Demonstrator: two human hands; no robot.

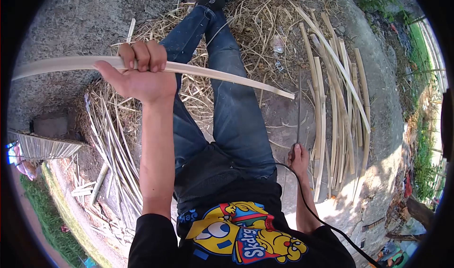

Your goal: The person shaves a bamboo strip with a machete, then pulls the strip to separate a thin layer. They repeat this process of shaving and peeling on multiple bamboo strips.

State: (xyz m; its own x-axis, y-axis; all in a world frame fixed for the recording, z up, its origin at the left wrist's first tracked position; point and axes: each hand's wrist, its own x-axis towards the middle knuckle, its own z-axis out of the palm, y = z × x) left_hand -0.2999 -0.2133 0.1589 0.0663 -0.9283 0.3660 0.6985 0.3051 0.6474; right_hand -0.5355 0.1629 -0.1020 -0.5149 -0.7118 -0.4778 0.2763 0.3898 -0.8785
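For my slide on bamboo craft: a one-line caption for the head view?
Left hand grips a bamboo strip; right hand holds a blade beside stacked strips.

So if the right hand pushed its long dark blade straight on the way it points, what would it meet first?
Probably the long pale bamboo strip held up by the left hand; the right hand aims the thin dark blade at its tip, though depth is unclear.

The strip (198, 71) in the left hand (142, 76) is pale cream. Below that hand, the jeans (236, 107) are faded blue. The shirt (246, 230) is black with a yellow, red and blue cartoon print.
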